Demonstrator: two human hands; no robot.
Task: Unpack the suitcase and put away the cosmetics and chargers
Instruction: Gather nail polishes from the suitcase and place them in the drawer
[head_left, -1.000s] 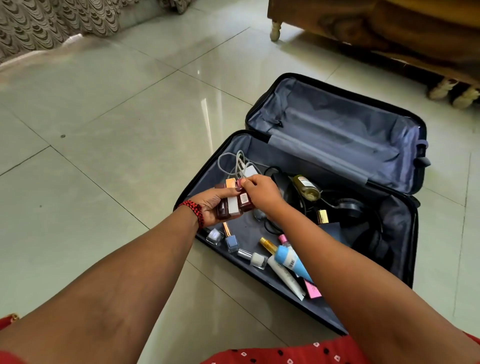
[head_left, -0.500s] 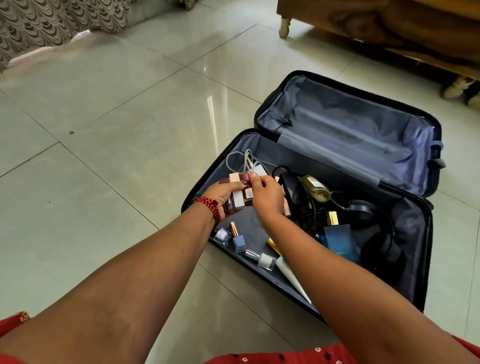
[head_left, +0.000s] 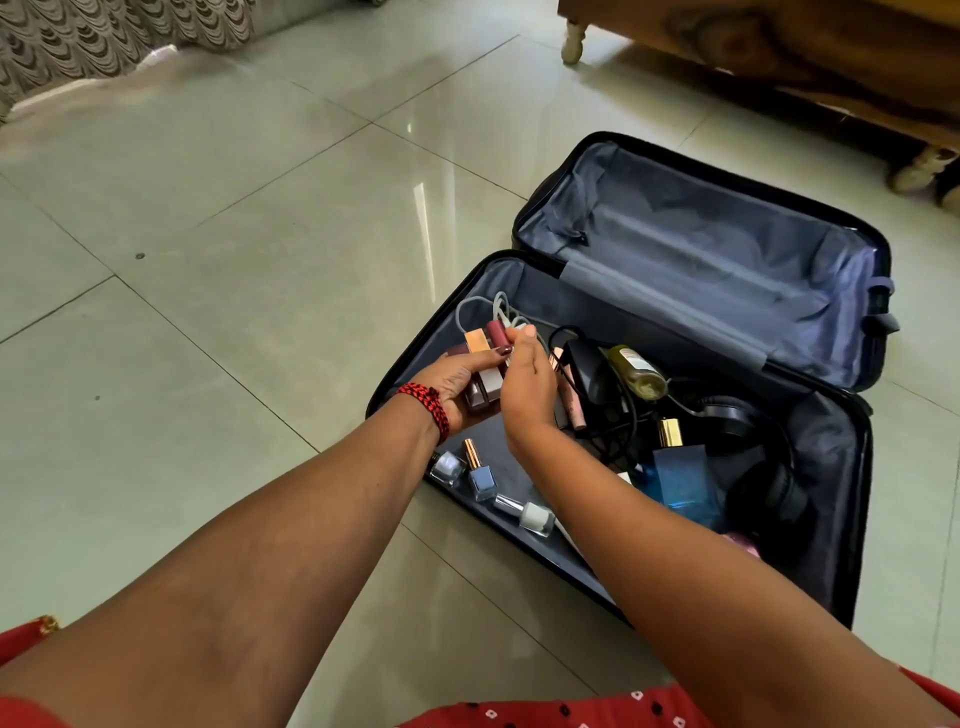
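Scene: we look down from head height at an open suitcase (head_left: 701, 270) lying flat on a tiled floor (head_left: 260, 260), with both bare arms reaching into it
Left hand: the left hand (head_left: 452, 384), with a red thread bracelet (head_left: 428, 402) at the wrist, has fingers and thumb curled round a bundle of lipsticks (head_left: 485, 343), held just above the near left corner of the case
Right hand: the right hand (head_left: 524, 384) meets the bundle from the right, fingertips drawn together and pinching the top of one tube; we cannot tell how many fingers touch it
Where the cosmetics are: apart from the lipsticks in hand, the nail polish bottles (head_left: 480, 475) lie along the near rim, and an oil bottle (head_left: 636, 369) and a blue perfume bottle (head_left: 680, 478) sit further right
Where the chargers are: a white cable (head_left: 483, 309) is coiled just behind the hands, and a black charger (head_left: 587, 364) with its lead lies beside the right hand, near the headphones (head_left: 727, 415)
Risk, dropping: we judge the left hand is nearly full, so one more tube could squeeze another out and send it onto the hard floor
Risk, snagging: the white cable lies close to the fingertips and could catch and lift with the bundle
Risk, knocking: the right forearm crosses above the glass bottles, so a low sweep could roll them out over the rim
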